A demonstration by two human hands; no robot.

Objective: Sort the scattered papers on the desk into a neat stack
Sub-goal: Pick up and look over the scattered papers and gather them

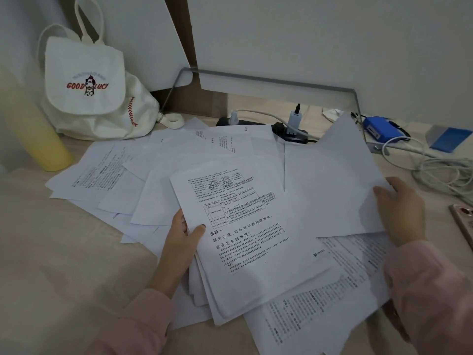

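Observation:
Many white printed sheets lie scattered over the beige desk (64, 252). My left hand (183, 239) grips the left edge of a loose bundle of papers (250, 239), thumb on the top printed page. My right hand (399, 211) holds a blank-side sheet (332, 180) by its right edge, lifted and tilted over the other pages. More scattered sheets (107, 180) spread to the left, and printed pages (320, 303) lie under the bundle at the front right.
A white canvas backpack (87, 85) leans at the back left beside a yellow cylinder (33, 129). A black power strip (284, 129) with plugs, a blue box (381, 130), coiled white cables (440, 172) and a rose-gold phone (464, 224) sit on the right.

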